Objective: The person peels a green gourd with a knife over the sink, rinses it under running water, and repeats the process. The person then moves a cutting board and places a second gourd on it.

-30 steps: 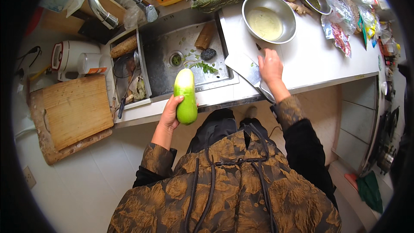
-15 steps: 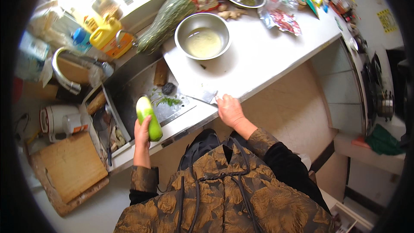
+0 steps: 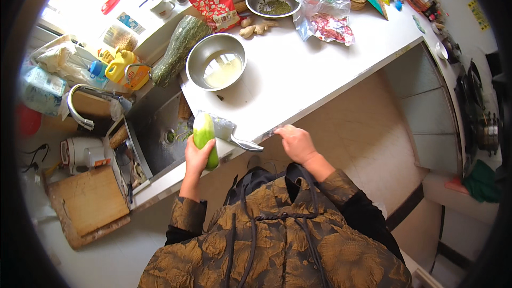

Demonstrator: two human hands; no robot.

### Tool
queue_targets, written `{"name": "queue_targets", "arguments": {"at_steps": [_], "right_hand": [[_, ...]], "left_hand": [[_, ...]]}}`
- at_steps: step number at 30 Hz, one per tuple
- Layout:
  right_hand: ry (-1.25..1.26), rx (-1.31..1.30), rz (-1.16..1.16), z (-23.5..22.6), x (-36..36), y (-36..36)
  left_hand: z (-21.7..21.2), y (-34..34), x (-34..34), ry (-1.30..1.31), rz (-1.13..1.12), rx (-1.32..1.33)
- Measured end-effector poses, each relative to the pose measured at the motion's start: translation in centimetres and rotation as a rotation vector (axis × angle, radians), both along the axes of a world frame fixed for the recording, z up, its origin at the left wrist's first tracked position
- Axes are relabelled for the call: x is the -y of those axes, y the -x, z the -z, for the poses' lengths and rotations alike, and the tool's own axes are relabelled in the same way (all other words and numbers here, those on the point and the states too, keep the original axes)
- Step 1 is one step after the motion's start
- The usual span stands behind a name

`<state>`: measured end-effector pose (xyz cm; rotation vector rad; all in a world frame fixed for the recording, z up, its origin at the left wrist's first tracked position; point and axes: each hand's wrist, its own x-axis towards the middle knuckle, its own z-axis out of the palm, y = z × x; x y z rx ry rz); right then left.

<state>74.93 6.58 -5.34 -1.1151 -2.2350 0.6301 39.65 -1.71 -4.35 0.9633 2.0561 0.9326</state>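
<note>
My left hand (image 3: 197, 154) is wrapped round the lower part of a light green gourd (image 3: 204, 130), held upright at the counter's front edge by the sink. Just right of the gourd lies a cleaver (image 3: 223, 126), its blade partly behind the gourd and its grey handle pointing right along the counter edge. My right hand (image 3: 298, 145) is closed, a little right of that handle and apart from it. A small, dark shiny thing (image 3: 271, 132) sticks out from its fingers toward the counter edge; its kind is too unclear to tell.
A steel bowl (image 3: 193, 63) with cloudy liquid stands on the white counter (image 3: 298, 69). Behind it are a large dark green gourd (image 3: 181, 48), ginger (image 3: 257, 28) and a second bowl (image 3: 250, 1). At left are the sink (image 3: 152, 128), a faucet (image 3: 74, 98) and cutting boards (image 3: 96, 200).
The gourd in my left hand has moved right, next to the cleaver. My right hand has drawn away from the cleaver to the right, with the small shiny thing now showing. The view has shifted.
</note>
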Motion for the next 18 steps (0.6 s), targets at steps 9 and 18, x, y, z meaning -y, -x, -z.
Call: {"name": "queue_targets", "arguments": {"at_steps": [9, 18], "right_hand": [[0.300, 0.152, 0.254, 1.8, 0.9, -22.0], [0.373, 0.156, 0.277, 3.2, -2.3, -28.1]], "left_hand": [[3.9, -13.3, -8.5, -0.013, -0.208, 0.004], [4.6, -16.3, -12.1, 0.325, -0.104, -0.389]]}}
